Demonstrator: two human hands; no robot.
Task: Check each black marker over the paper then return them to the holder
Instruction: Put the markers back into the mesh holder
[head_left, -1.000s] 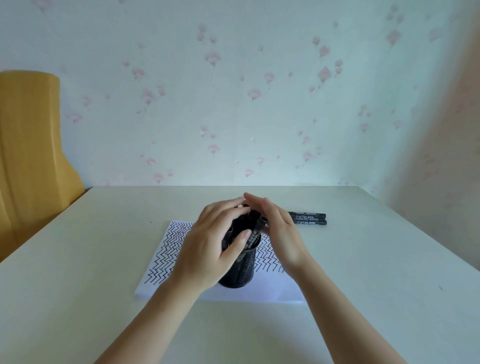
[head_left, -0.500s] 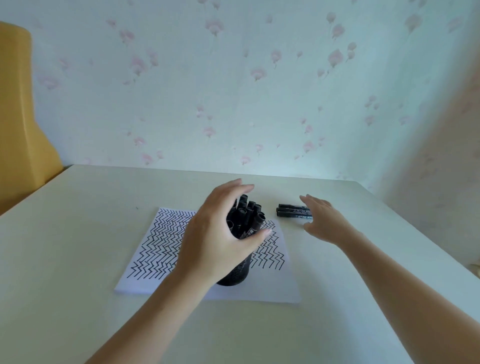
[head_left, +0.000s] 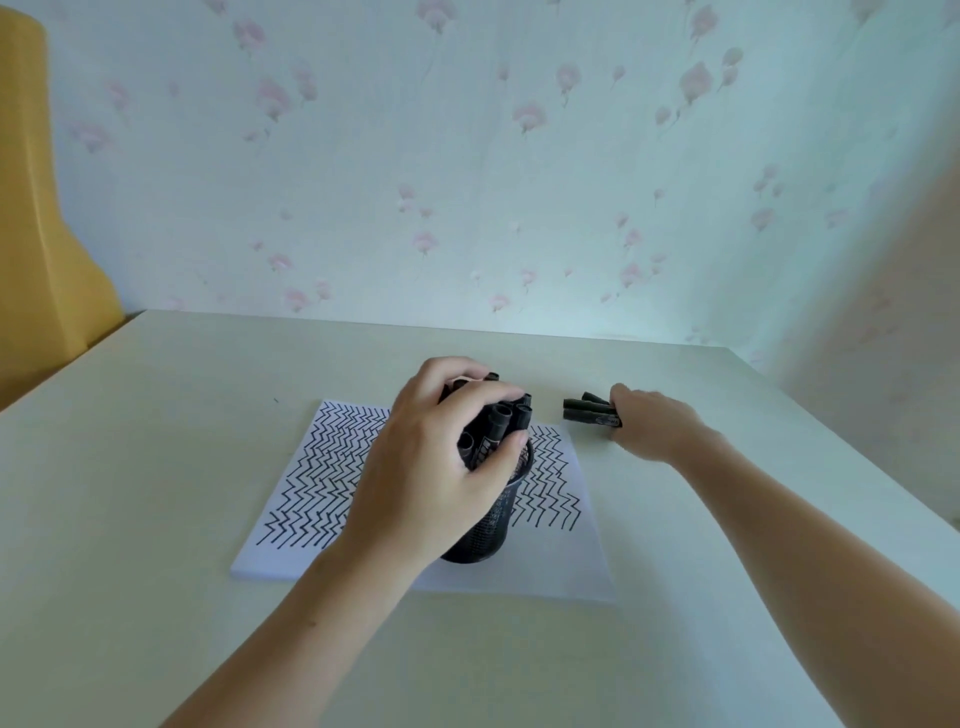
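Observation:
A black mesh holder stands on a white sheet of paper covered in black zigzag lines. Several black markers stick up out of the holder. My left hand wraps around their tops, fingers and thumb curled over the bunch. To the right of the paper, loose black markers lie together on the table. My right hand lies over their right ends, fingers curled onto them.
The pale table runs back to a floral-papered wall. A yellow chair back stands off the table's left rear corner. The right table edge lies close beyond my right hand.
My right hand left the holder, moved right and closed onto the loose markers. My left hand stayed on the markers in the holder. The camera tilted down.

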